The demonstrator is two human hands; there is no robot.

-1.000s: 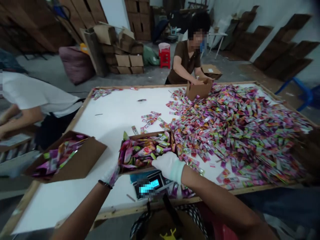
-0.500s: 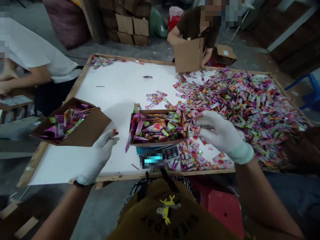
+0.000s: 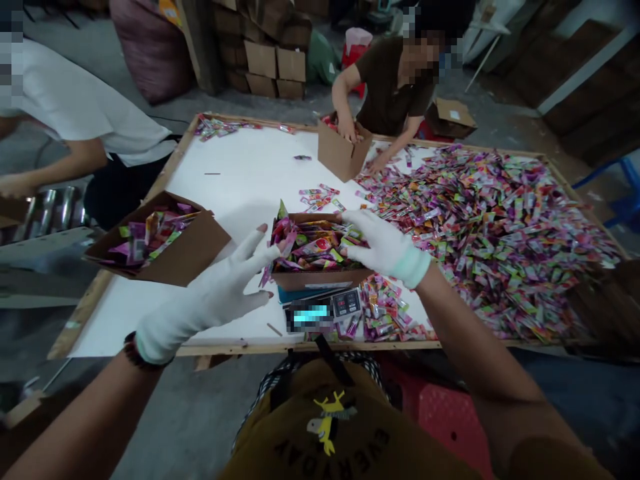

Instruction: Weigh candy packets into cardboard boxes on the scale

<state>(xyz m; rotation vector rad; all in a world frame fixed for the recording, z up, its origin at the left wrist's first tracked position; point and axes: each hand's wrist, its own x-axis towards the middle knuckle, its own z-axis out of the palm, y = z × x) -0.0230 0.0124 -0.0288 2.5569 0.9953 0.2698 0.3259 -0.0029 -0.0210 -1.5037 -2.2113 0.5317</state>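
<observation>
Right hand [image 3: 387,248] nearer carton's [image 3: 320,279] short end

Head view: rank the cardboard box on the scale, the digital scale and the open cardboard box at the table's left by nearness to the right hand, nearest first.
Right hand:
1. Cardboard box on the scale: directly beside the hand, to its left.
2. Digital scale: just below the hand, under the box.
3. Open cardboard box: farthest, at the table's left, past the left hand.

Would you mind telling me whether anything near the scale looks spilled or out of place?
Sachets overfill the cardboard box, one sachet poking above its rim, and loose sachets lie beside the scale.
</observation>
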